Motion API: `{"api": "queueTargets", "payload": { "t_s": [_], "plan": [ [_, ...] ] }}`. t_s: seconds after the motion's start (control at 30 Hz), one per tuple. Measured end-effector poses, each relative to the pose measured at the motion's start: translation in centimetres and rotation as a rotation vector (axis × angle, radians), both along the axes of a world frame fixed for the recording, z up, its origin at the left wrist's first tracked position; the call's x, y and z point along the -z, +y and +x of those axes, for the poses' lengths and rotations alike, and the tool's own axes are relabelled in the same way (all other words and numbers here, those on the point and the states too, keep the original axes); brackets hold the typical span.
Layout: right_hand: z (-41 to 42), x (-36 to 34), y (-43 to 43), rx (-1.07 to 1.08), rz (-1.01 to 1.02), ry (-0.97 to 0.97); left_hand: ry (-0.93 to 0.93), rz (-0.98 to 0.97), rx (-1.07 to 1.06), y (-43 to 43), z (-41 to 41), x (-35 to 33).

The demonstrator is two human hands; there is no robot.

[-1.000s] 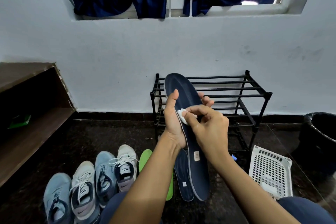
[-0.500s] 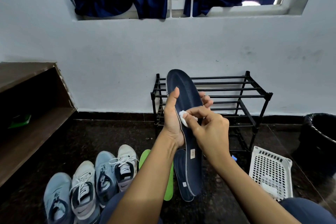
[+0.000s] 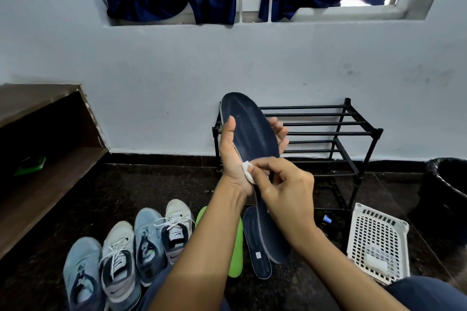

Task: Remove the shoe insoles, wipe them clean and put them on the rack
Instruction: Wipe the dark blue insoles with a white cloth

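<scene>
Centre frame, my left hand grips the navy insole upright, thumb on its edge, while my right hand pinches the white wipe against it. Best to rub in long strokes (fingers bracing behind).

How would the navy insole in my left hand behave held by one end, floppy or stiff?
Probably stiff: the navy insole stands straight above and below the left hand without drooping. Likely light, since thumb and fingers alone hold it. Its thin edge suggests some flex where the right hand presses the white wipe.
</scene>
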State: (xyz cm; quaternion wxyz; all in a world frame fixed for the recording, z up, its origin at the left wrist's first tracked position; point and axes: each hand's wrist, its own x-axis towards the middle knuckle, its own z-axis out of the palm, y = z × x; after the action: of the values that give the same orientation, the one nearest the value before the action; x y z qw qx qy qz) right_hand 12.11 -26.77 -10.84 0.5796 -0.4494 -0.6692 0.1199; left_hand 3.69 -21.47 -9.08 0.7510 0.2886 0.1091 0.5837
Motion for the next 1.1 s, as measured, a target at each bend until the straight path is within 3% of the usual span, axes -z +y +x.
{"api": "queueTargets", "payload": {
  "t_s": [0.23,0.33,0.5,0.77,0.87,1.1],
  "plan": [
    [0.6,-0.8,1.8,0.245,0.068,-0.026,0.136,-0.032,0.031,-1.2,2.6,0.6],
    [0.8,-0.1,1.2,0.142,0.052,-0.009,0.172,-0.008,0.019,-0.9,1.9,0.7],
    [0.6,0.8,-0.3,-0.023,-0.022,-0.068,0.069,0.006,0.011,0.1,-0.2,0.3],
    [1.8,-0.7,1.6,0.222,0.026,0.03,0.119,-0.008,0.066,-1.3,3.1,0.6],
    [1.1,-0.3,1.0,0.146,0.04,0.023,0.127,0.014,0.039,-0.7,2.0,0.5],
    [0.0,1.4,-0.4,-0.026,-0.059,-0.038,-0.048,-0.036,-0.042,0.2,-0.8,0.5]
  ]
}}
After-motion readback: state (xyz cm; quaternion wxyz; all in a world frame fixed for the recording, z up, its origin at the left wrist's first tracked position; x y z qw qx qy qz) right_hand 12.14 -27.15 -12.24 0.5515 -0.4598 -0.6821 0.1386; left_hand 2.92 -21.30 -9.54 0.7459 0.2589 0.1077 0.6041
